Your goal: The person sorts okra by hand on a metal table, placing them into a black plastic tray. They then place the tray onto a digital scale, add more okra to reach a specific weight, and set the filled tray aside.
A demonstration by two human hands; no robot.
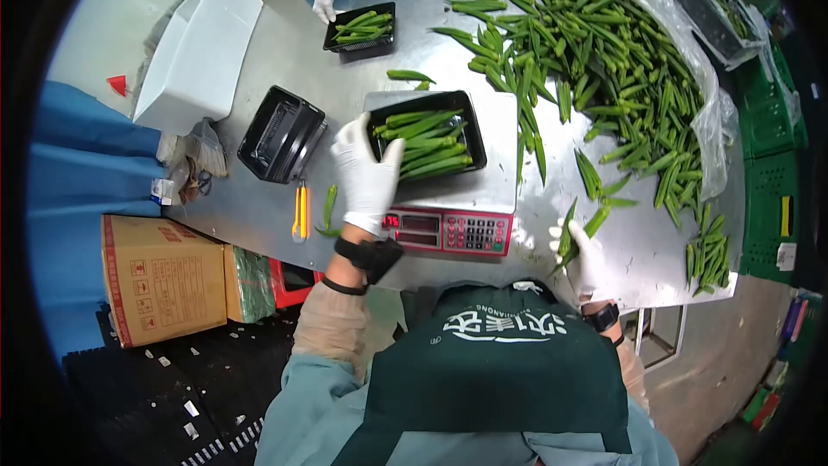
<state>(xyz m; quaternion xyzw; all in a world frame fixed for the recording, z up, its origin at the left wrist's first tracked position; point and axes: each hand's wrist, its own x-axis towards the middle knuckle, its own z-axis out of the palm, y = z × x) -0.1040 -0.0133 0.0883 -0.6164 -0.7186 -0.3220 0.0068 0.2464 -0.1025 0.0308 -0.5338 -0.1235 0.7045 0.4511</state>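
My left hand [366, 177], in a white glove, grips the left side of a black plastic tray [479, 142], its thumb reaching over the rim. Green okra pods [427, 145] lie side by side in that tray, which rests on the platform of a red weighing scale [473, 233]. Part of the scale's red-lit reading is covered by my left hand. Near the table's front edge, my gloved right hand [584, 263] is closed on an okra pod [566, 237]. Just above it lie a few loose pods. A large okra pile [604, 60] spreads across the right of the table.
Stacked black trays [280, 134] and a yellow utility knife [300, 211] lie left of the scale. A white bin [198, 52] stands farther left. Across the table, another person's gloved hand [324, 3] touches a filled tray [362, 28]. Green crates [770, 198] line the right.
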